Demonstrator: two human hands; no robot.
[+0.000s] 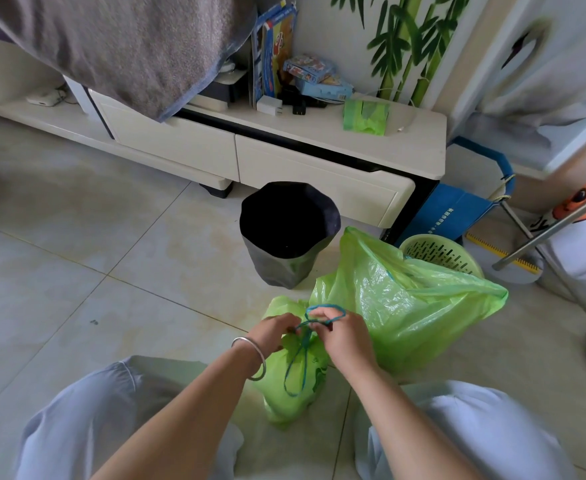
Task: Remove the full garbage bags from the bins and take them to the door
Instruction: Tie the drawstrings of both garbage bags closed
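Head view, looking down at a tiled floor (pixel 76 258).

Small green garbage bag (pixel 295 382): stands on the floor between the person's knees, neck gathered. Its lower part is blurred and its contents cannot be made out.

Blue drawstring (pixel 324 311): loops above the bag's neck, with strands hanging down the bag's front. Whether a knot is formed cannot be told; the crossing point is covered by fingertips.

Left hand (pixel 272 332): fingers curled, pinching the drawstring at the bag's neck. A silver bangle (pixel 251 358) sits on the wrist.

Right hand (pixel 345 336): fingers curled, pinching the drawstring loop just beside the left hand. It covers part of the bag's top.

Large green garbage bag (pixel 405 296): lies on the floor just right of the small one, touching it, mouth loose. Contents not visible.

Black bin (pixel 289 233): upright on the floor beyond the bags, near the low cabinet (pixel 319 161). Interior too dark to read.

Green slotted basket (pixel 440 256): behind the large bag, mostly hidden by it.

Folded green bags (pixel 366 116): on the cabinet top near its right end.

A grey cloth (pixel 128 46) overhangs the cabinet's left part, hiding what lies beneath.
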